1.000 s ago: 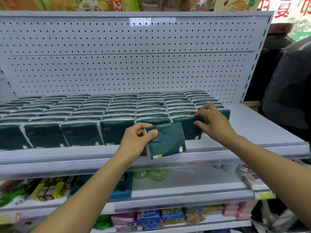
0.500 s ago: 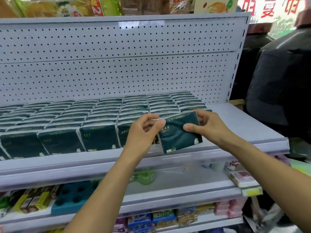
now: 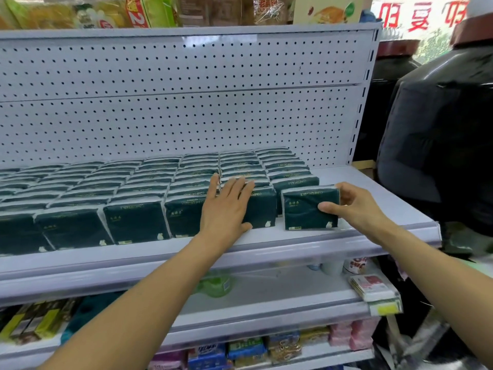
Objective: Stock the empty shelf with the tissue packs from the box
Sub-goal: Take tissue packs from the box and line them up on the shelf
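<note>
Seating one tissue pack at the right end of the shelf's front row.

Left of that pack, stocked rows stand upright on the shelf. The left hand lies flat, fingers straight, on the neighbouring pack, probably bracing it. The right hand pinches the tissue pack, thumb in front, apparently resting upright on the shelf. Box not visible.

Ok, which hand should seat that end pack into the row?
Right. The right hand already pinches the loose pack, standing at the row's right end just ahead of the front packs. The left hand lies flat on the neighbouring front pack, probably steadying the row.
</note>
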